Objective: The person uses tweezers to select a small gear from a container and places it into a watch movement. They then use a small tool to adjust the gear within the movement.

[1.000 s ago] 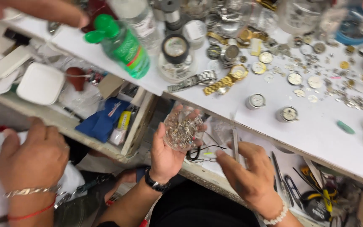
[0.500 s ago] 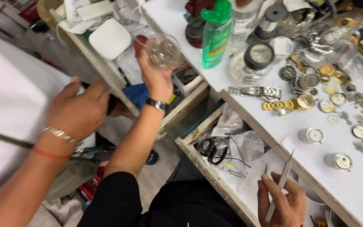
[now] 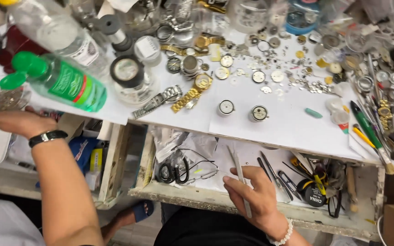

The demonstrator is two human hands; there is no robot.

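Observation:
My left hand (image 3: 17,120), with a black watch on its wrist, is stretched out to the far left edge and holds a small clear bag of tiny metal parts (image 3: 3,98). It hovers beside a green plastic bottle (image 3: 64,84) that lies on its side on the white worktop (image 3: 288,123). My right hand (image 3: 256,198) rests over the open drawer (image 3: 192,198) in front of me. It grips slim metal tweezers (image 3: 235,164), which point up towards the worktop's edge.
Two round watch cases (image 3: 226,107) (image 3: 258,113) lie near the front edge, next to a steel-band watch (image 3: 160,100) and a gold-band watch (image 3: 192,91). Many loose watch parts cover the back. Pens and tools (image 3: 365,127) lie right. A second open drawer (image 3: 92,159) is left.
My left hand has carried the clear bag up from the drawer and out to the far left. The other person's hand has dropped out of view. My right hand keeps the tweezers.

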